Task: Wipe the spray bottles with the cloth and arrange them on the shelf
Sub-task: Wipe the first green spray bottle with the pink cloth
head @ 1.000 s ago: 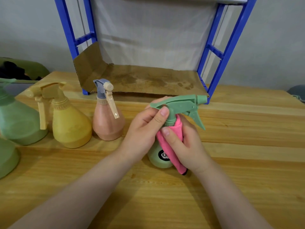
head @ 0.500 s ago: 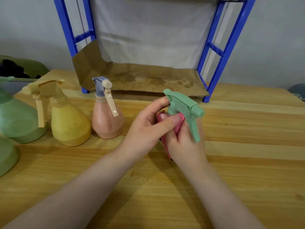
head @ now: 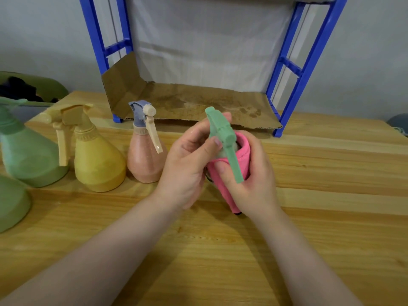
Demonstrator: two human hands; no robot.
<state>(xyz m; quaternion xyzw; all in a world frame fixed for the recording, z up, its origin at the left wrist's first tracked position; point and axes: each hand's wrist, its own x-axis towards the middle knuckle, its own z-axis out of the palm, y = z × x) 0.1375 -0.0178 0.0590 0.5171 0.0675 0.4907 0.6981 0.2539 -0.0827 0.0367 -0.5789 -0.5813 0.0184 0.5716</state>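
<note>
Bottle in hand: green spray bottle point(head: 223, 138) stands near upright above the table point(head: 331, 217), trigger pointing toward the person.
Left hand point(head: 187, 164): fingers curled round the bottle's neck and spray head.
Right hand point(head: 249, 173): wraps the pink cloth point(head: 223, 182) around the bottle's body, gripping it.
Key relation: shelf point(head: 198, 102) lies straight ahead, beyond both hands.
Waiting: pink bottle point(head: 145, 160), yellow bottle point(head: 97, 164) to the left.

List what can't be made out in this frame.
- Green bottle body: head view, hidden by the cloth and both hands.
- Two green bottles at far left: cut off by the frame edge.
- Shelf top: cut off above.
</note>
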